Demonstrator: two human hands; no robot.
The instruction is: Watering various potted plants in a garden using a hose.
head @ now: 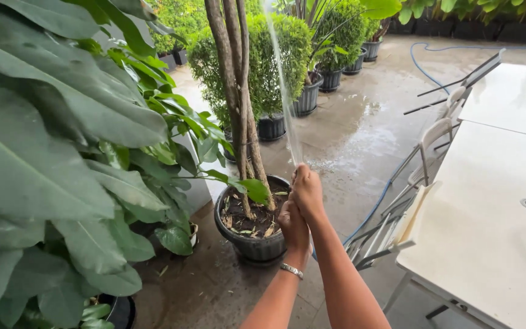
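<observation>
Potted tree [252,225] stands between leafy plant [62,164] left and table [488,244] right.

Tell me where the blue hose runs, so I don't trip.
In the head view, the blue hose runs right of both hands, beside the folded chairs.

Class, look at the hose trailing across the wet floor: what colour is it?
Blue. The hose shows best in the head view, running beside the folded chairs.

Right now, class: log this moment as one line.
left hand: grips hose end | right hand: pinches hose end | water jet: sprays upward | blue hose: trails on wet floor
</observation>
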